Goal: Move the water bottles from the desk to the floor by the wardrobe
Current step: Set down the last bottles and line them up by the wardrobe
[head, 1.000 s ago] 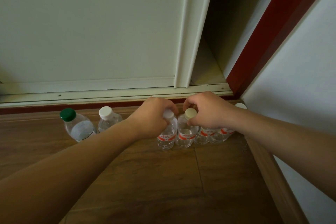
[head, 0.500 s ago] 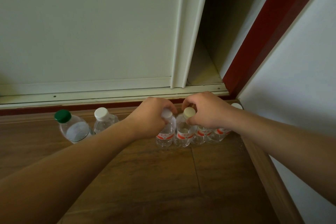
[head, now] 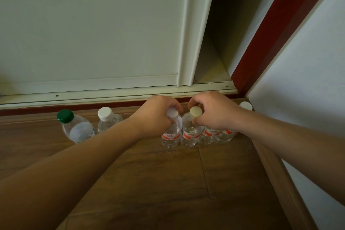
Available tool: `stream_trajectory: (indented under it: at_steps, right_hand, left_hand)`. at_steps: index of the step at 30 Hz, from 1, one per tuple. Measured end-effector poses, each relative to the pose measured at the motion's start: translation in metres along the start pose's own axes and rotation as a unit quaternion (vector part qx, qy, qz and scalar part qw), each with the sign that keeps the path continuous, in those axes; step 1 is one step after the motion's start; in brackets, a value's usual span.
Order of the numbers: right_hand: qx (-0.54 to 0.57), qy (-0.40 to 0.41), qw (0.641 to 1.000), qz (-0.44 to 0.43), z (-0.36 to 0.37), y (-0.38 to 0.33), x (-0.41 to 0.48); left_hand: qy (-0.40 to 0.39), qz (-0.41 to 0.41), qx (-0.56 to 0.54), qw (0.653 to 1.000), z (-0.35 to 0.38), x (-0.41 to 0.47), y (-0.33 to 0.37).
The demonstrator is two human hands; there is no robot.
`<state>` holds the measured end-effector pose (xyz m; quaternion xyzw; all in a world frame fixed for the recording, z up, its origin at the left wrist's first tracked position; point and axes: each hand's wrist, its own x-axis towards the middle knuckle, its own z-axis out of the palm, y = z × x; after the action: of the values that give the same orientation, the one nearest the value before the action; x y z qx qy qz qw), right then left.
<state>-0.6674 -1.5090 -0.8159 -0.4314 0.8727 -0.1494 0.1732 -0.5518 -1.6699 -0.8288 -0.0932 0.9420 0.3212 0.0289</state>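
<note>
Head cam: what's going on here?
A person is lining up water bottles on the wooden floor in front of the wardrobe. The left hand grips the top of a white-capped bottle, and the right hand pinches the cap of the beige-capped bottle right beside it. Both bottles stand upright. More red-label bottles stand in the row to the right, partly under the right hand. A green-capped bottle and another clear bottle stand apart on the left.

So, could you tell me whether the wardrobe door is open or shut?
Partly open: the door stops short of the red frame, leaving a dark gap showing the inside.
</note>
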Motion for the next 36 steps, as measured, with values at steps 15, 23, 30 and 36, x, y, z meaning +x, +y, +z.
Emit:
stream_trajectory:
  at_steps: [15,23,30,36]
  right_hand:
    - [0.005,-0.015,1.0,0.005,-0.0029,-0.0025,0.0008]
    - [0.009,-0.017,1.0,0.005,-0.0013,-0.0015,-0.0011]
    - [0.005,-0.016,1.0,0.001,-0.0001,0.0011,-0.0011]
    - [0.004,-0.013,1.0,-0.004,0.0017,0.0023,-0.0006]
  left_hand:
    - [0.01,-0.002,-0.005,1.0,-0.0013,-0.0041,-0.0012]
    - [0.008,-0.004,-0.01,1.0,0.0004,-0.0046,-0.0005]
    - [0.009,-0.004,-0.004,1.0,-0.0001,-0.004,0.0012]
    - [0.009,-0.001,-0.002,1.0,0.001,-0.0048,0.0005]
